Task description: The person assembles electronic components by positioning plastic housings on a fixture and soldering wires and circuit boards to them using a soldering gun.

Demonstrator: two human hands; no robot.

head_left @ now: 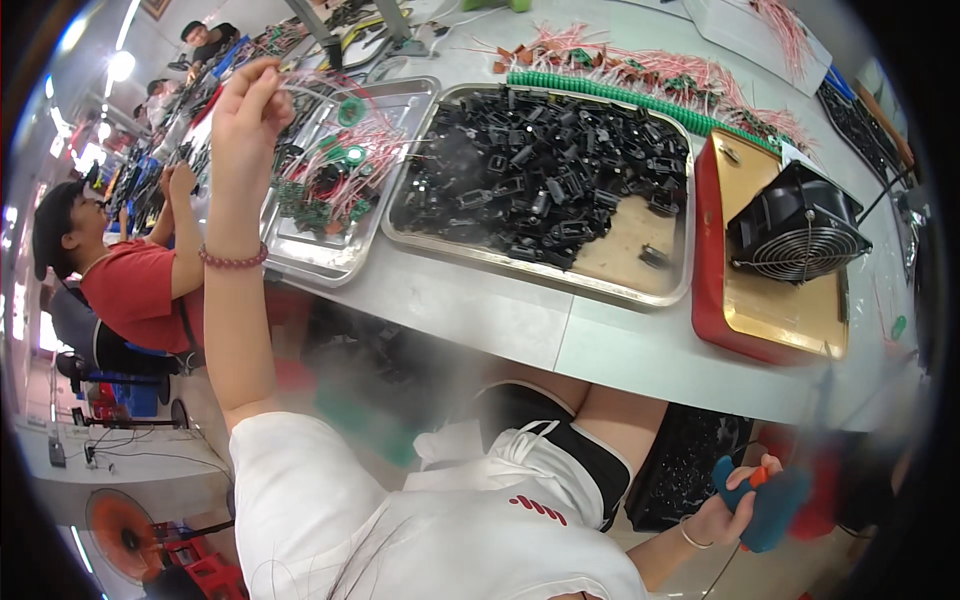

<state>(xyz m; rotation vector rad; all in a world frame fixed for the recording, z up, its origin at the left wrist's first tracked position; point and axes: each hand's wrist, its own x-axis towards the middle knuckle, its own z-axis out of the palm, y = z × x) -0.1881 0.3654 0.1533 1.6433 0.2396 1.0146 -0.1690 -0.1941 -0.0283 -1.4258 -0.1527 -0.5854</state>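
My left hand is raised over the left side of the bench, with a beaded bracelet on its wrist. Its fingertips are pinched together on thin red and white wires. Beneath them, a metal tray holds small green circuit boards with tangled wires. Low at the right, beside the bench edge, my right hand is wrapped around a blue gun-shaped tool with an orange trigger-like part. Its front is blurred, so I cannot tell its exact kind.
A wide metal tray holds many black plastic housings. To its right, a black fan stands in a red and gold tin. Wired parts line a green coil strip behind. A person in red sits at left. Haze blurs the middle.
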